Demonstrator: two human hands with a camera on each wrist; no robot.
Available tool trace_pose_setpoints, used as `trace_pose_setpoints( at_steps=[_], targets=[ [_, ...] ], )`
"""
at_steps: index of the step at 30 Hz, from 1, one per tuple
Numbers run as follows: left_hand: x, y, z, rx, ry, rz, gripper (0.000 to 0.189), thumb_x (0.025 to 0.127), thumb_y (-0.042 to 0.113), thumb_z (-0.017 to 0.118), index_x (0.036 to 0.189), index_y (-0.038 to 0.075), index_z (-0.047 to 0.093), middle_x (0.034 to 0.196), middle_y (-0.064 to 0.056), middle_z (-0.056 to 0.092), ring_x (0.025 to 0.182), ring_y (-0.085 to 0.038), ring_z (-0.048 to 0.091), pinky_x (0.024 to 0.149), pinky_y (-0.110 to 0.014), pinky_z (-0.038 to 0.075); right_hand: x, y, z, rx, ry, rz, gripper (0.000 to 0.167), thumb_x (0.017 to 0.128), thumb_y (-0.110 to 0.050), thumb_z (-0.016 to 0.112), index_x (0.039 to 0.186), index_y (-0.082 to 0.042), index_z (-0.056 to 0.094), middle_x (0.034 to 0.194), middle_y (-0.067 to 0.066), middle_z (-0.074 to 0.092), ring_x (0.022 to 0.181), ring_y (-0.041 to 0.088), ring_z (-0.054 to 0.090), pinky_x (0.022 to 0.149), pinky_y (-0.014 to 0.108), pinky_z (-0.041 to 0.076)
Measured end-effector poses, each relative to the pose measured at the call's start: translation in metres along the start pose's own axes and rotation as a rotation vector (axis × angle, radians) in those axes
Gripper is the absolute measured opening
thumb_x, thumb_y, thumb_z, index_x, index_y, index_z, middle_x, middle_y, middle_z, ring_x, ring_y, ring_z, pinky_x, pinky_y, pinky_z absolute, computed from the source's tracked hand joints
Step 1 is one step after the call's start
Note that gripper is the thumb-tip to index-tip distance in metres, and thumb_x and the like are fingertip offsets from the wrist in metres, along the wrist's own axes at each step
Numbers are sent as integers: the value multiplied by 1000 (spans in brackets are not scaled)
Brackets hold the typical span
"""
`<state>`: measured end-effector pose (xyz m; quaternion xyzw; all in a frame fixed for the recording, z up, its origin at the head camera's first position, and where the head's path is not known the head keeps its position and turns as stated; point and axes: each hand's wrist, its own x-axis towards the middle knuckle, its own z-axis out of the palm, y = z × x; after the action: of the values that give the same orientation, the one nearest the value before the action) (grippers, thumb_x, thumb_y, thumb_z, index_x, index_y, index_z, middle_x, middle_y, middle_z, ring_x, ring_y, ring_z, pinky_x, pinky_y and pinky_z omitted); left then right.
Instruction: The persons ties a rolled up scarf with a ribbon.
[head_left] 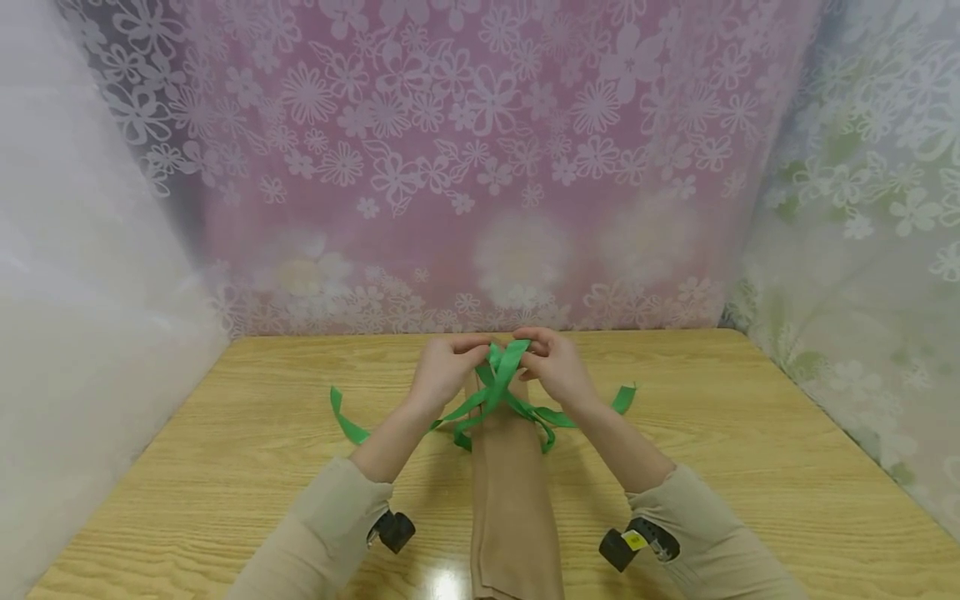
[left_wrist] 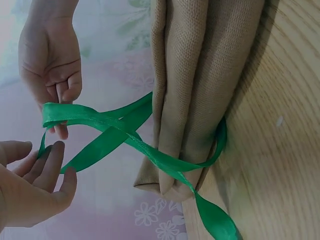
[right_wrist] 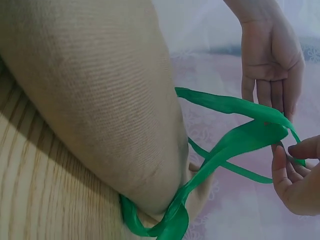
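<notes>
A green ribbon point(head_left: 501, 379) passes round a brown roll of folded cloth point(head_left: 516, 508), and two of its strands cross above the cloth. My left hand point(head_left: 441, 371) holds a loop of ribbon between thumb and fingers over the cloth's far end. Just across from it, my right hand point(head_left: 558, 367) pinches another loop. The left wrist view shows the ribbon point(left_wrist: 107, 122) rising from the cloth point(left_wrist: 200, 65) to both hands. In the right wrist view the ribbon point(right_wrist: 240, 137) partly hides the right hand's fingertips point(right_wrist: 280, 155).
The cloth lies lengthwise on a wooden table point(head_left: 262, 492). Loose ribbon tails spread to the left and right. Behind the table hangs a pink flowered curtain point(head_left: 480, 167), with pale sheets point(head_left: 862, 275) at the sides. Each wrist carries a small black camera point(head_left: 393, 531).
</notes>
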<state>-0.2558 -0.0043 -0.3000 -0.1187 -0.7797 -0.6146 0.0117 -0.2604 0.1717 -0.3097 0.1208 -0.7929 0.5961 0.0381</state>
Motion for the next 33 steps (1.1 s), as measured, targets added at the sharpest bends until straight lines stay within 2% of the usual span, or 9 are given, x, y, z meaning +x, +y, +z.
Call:
trace_pose_setpoints(
  at_steps=[4, 9, 16, 18, 22, 28, 33],
  targets=[
    [0, -3, 0, -41, 39, -20, 27, 90, 14, 60, 114, 2, 65, 114, -10, 63, 115, -26, 51, 98, -47, 37, -1, 1, -3, -43, 11, -6, 34, 89, -4, 53, 122, 4, 53, 105, 17, 65, 83, 23, 63, 69, 32, 52],
    [1, -6, -1, -127, 100, -15, 25, 90, 12, 60, 112, -1, 64, 110, -11, 62, 104, -25, 56, 95, -43, 41, -2, 4, -9, -66, 18, -16, 32, 89, -7, 54, 119, 3, 56, 93, 13, 68, 86, 32, 63, 68, 31, 51],
    [6, -6, -6, -427, 176, -15, 25, 90, 6, 59, 111, -7, 60, 104, -10, 60, 83, -13, 61, 91, -34, 46, -1, 10, -20, -145, 45, -58, 27, 88, -6, 52, 112, 3, 61, 86, 11, 69, 76, 22, 64, 66, 31, 51],
    [7, -7, -7, -480, 201, -21, 26, 90, 4, 59, 112, -8, 59, 102, -7, 59, 77, -10, 60, 89, -32, 47, -2, 11, -23, -176, 51, -68, 26, 88, -5, 52, 110, 3, 62, 87, 11, 69, 73, 20, 64, 65, 32, 51],
    [8, -9, -11, -521, 246, -18, 26, 89, 3, 60, 112, -9, 59, 97, -4, 60, 74, -7, 61, 87, -31, 48, -4, 13, -30, -260, 68, -89, 23, 88, -5, 53, 106, 1, 65, 87, 10, 69, 70, 18, 64, 64, 35, 50],
    [7, -13, -19, -572, 291, -45, 22, 88, 2, 60, 108, -8, 59, 87, -2, 61, 71, -7, 62, 83, -31, 50, -7, 20, -42, -388, 90, -140, 20, 87, -7, 57, 102, 0, 68, 89, 10, 66, 81, 26, 60, 71, 38, 48],
    [6, -18, -31, -513, 303, -74, 20, 88, 1, 60, 106, -6, 58, 85, -1, 59, 70, -8, 62, 80, -28, 51, -8, 25, -54, -555, 129, -188, 20, 85, -8, 58, 98, 1, 69, 92, 14, 57, 78, 25, 51, 64, 34, 43]
  ],
)
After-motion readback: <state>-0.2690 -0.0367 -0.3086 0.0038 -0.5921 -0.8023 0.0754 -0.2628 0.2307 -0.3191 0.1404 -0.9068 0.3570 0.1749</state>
